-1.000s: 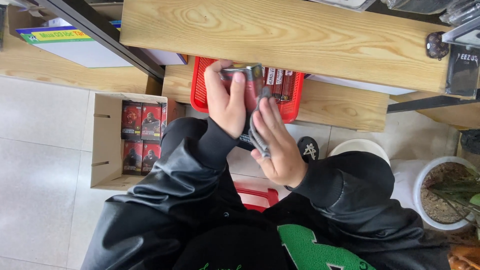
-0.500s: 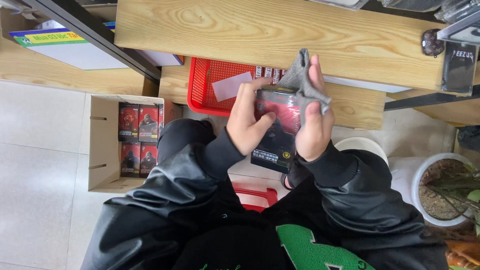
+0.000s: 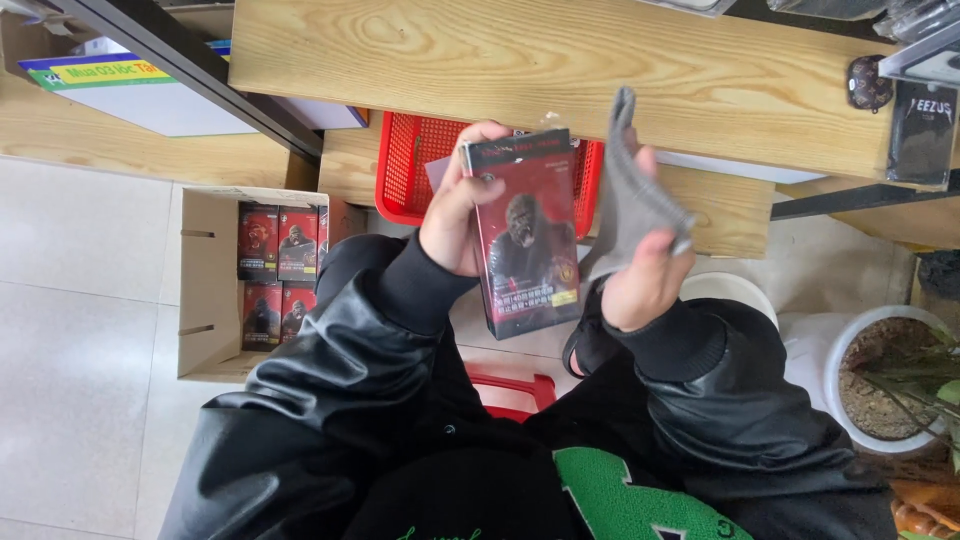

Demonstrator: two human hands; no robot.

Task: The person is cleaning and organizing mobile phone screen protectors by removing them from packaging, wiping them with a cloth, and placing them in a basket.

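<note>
One red box (image 3: 522,235) in left hand (image 3: 455,215), one grey cloth (image 3: 630,205) in right hand (image 3: 640,285).

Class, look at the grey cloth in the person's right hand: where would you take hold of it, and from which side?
Grip the grey cloth at its free upper end, coming from above over the wooden shelf. That end stands up clear of the right hand, which bunches the lower part. The red and black rectangular box in the left hand probably blocks an approach from the left.

floor (image 3: 80,330): pale tiles | desk (image 3: 560,70): light wood | daylight
</note>
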